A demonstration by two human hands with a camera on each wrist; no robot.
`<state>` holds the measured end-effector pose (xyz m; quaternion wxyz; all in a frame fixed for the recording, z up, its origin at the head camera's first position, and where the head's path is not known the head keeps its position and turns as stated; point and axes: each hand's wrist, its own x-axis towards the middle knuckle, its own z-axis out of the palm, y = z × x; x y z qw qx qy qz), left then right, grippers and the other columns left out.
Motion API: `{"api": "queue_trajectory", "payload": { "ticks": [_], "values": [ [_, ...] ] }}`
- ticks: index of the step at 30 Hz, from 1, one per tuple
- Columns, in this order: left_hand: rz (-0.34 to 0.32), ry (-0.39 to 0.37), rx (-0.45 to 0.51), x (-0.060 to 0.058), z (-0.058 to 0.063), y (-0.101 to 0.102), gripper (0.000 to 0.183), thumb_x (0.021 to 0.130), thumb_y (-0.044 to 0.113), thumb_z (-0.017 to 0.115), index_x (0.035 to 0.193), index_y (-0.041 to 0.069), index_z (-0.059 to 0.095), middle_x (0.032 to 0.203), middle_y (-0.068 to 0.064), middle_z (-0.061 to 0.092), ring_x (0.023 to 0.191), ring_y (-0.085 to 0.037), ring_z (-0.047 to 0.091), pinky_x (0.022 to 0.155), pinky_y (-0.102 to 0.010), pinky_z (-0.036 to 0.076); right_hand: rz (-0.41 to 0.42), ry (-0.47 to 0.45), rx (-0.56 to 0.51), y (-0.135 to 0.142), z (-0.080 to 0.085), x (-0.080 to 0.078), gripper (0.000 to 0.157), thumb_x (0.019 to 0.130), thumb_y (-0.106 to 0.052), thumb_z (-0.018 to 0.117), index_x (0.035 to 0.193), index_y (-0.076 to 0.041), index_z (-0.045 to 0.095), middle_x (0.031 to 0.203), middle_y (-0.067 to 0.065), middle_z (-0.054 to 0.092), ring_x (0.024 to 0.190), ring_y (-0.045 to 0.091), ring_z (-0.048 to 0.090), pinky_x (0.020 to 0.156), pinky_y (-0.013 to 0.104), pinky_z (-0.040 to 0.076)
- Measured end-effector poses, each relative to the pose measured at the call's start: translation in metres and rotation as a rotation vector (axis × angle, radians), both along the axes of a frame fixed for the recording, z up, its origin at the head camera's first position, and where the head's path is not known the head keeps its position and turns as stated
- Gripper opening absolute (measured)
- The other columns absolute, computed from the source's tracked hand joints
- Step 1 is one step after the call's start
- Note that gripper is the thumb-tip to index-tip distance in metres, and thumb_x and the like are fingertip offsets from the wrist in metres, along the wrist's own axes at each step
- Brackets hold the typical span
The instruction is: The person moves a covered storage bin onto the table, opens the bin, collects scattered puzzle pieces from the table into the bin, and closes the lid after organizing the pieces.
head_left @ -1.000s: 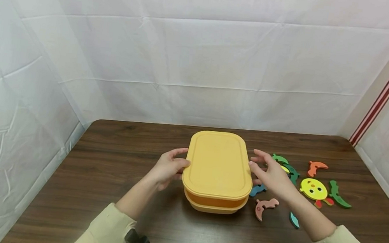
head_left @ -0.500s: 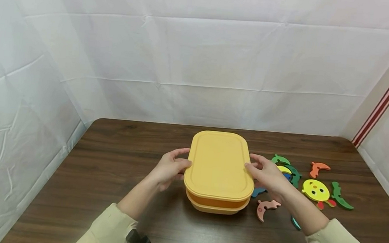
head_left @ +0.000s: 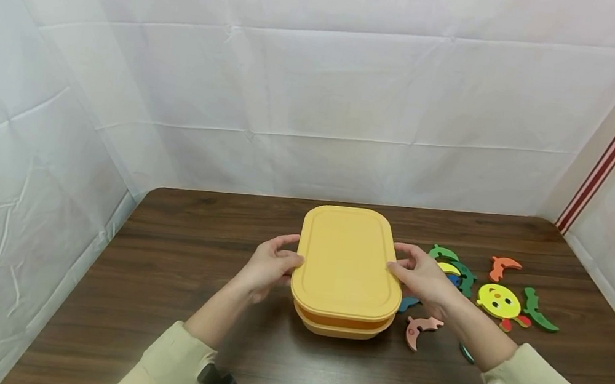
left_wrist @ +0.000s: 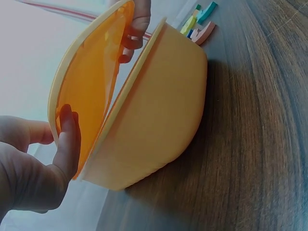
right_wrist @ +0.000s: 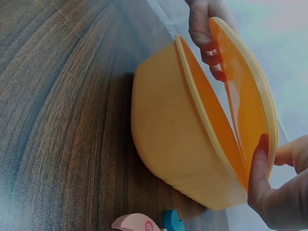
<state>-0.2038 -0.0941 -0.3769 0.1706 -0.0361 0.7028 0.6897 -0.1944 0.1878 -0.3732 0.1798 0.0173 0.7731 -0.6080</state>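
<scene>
A yellow lid (head_left: 348,261) lies tilted over a matching yellow box (head_left: 341,329) in the middle of the table. My left hand (head_left: 271,267) pinches the lid's left edge, thumb on top. At the opposite edge my right hand (head_left: 424,279) pinches it too. Both wrist views show fingers under the lid's orange-looking underside. A wedge-shaped gap separates the lid from the box rim (left_wrist: 137,67), wider toward the near end and narrowing to the far end. What the box contains is hidden in the head view.
Right of the box lie colourful animal-shaped pieces: a pink one (head_left: 421,331), a yellow round face (head_left: 499,301), an orange one (head_left: 503,268) and a green one (head_left: 537,310). More green pieces (head_left: 463,277) lie behind my right hand. White sheeting (head_left: 317,94) hangs beyond the brown table (head_left: 180,248).
My right hand has moved left and taken hold of the lid's right edge. The lid's near end has come slightly lower. My left hand keeps its hold.
</scene>
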Motion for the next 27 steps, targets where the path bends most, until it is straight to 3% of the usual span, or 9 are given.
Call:
{"api": "queue_trajectory", "payload": {
  "ticks": [17, 27],
  "values": [
    [-0.031, 0.066, -0.020, 0.001, 0.018, -0.014, 0.054, 0.084, 0.000, 0.057, 0.134, 0.012, 0.041, 0.097, -0.013, 0.064, 0.069, -0.017, 0.063, 0.060, -0.032, 0.055, 0.040, 0.089, 0.106, -0.010, 0.008, -0.001, 0.061, 0.092, -0.020, 0.054, 0.144, -0.010, 0.022, 0.110, 0.017, 0.055, 0.080, 0.021, 0.065, 0.071, 0.038, 0.056],
    [-0.065, 0.106, -0.073, 0.003, 0.026, -0.031, 0.054, 0.088, 0.001, 0.056, 0.137, 0.012, 0.037, 0.105, -0.017, 0.062, 0.077, -0.020, 0.066, 0.066, -0.039, 0.057, 0.073, 0.147, 0.185, -0.026, 0.012, -0.006, 0.062, 0.091, -0.020, 0.055, 0.142, -0.007, 0.023, 0.107, 0.018, 0.055, 0.081, 0.019, 0.063, 0.070, 0.035, 0.057]
  ]
}}
